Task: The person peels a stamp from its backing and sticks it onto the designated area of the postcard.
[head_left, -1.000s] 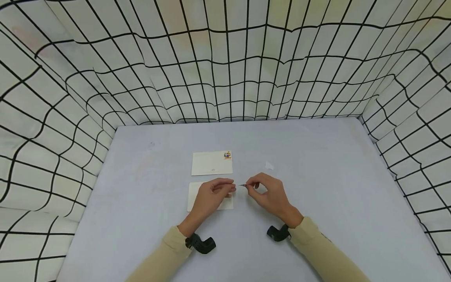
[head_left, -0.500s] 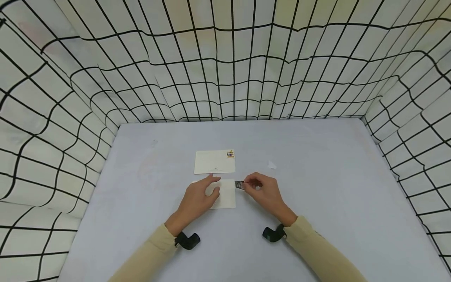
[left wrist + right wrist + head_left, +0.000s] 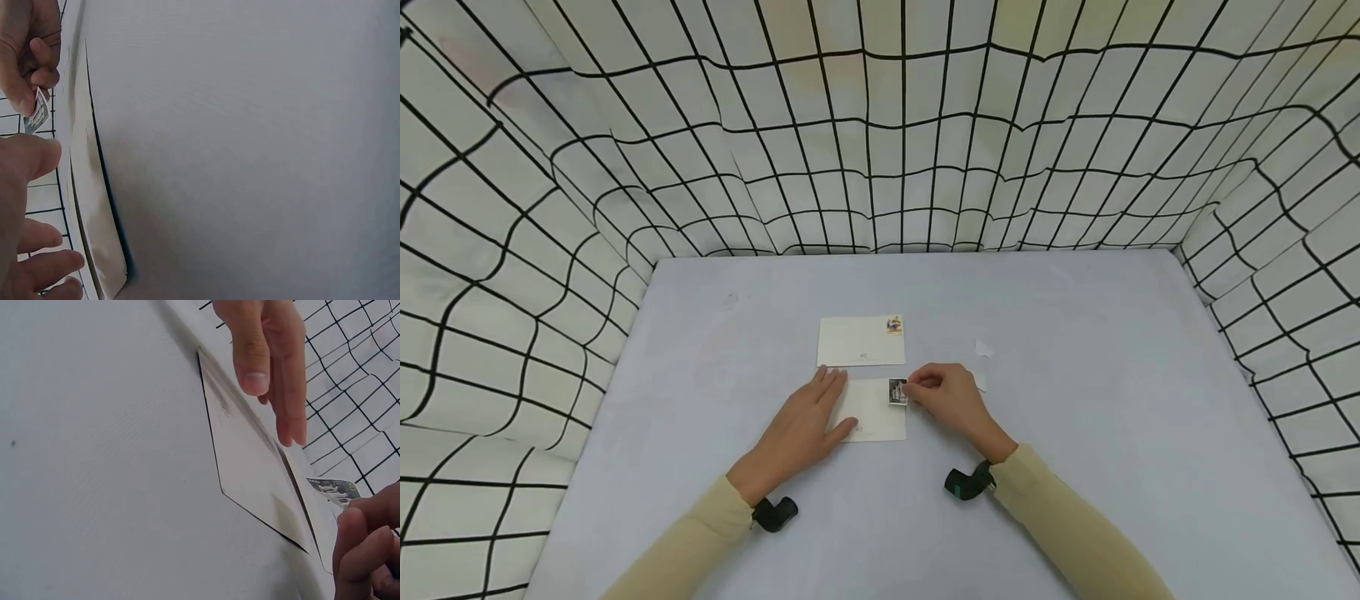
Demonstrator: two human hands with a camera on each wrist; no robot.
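My right hand (image 3: 951, 407) pinches a small dark postage stamp (image 3: 897, 391) by its right edge. In the head view it overlaps the upper right corner of the nearer cream envelope (image 3: 880, 423); the right wrist view shows the stamp (image 3: 334, 489) raised above the paper. Over the envelope's left part lies my left hand (image 3: 797, 429), fingers straight and thumb spread, hiding that side. Whether every fingertip touches the paper I cannot tell. Just beyond is a second envelope (image 3: 857, 342), bearing a colourful stamp (image 3: 894, 325) in its top right corner.
A torn white scrap (image 3: 983, 348) lies right of the far envelope. Another pale scrap (image 3: 980, 382) shows just behind the right hand. The white tabletop (image 3: 1112, 375) ends at walls of white cloth with a black grid (image 3: 902, 192).
The left hand has drawn back to the left and flattened onto the near envelope. Leftward, the right hand has carried the stamp from beside that envelope to over its upper right corner.
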